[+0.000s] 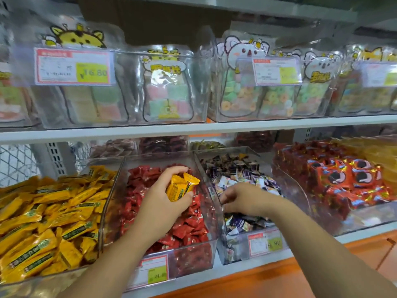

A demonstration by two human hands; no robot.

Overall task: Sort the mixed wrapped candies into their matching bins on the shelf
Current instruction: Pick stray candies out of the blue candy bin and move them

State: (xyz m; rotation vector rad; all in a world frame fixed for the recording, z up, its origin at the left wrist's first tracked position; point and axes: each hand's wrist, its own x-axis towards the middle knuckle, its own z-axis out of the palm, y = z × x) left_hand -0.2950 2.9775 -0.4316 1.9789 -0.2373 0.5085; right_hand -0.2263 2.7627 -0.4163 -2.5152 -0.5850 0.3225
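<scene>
My left hand (163,196) hovers over the clear bin of red wrapped candies (189,231) and grips a few yellow wrapped candies (180,187). To its left stands the bin of matching yellow candies (49,220). My right hand (242,198) reaches into the bin of dark purple and white candies (240,175), fingers curled down among the wrappers; whether it holds one is hidden.
A bin of red-orange packets (335,181) stands at the right. The upper shelf (193,130) carries clear tubs of bagged gummies with price tags. Price labels hang on the front of the lower bins. An orange counter edge (279,282) runs below.
</scene>
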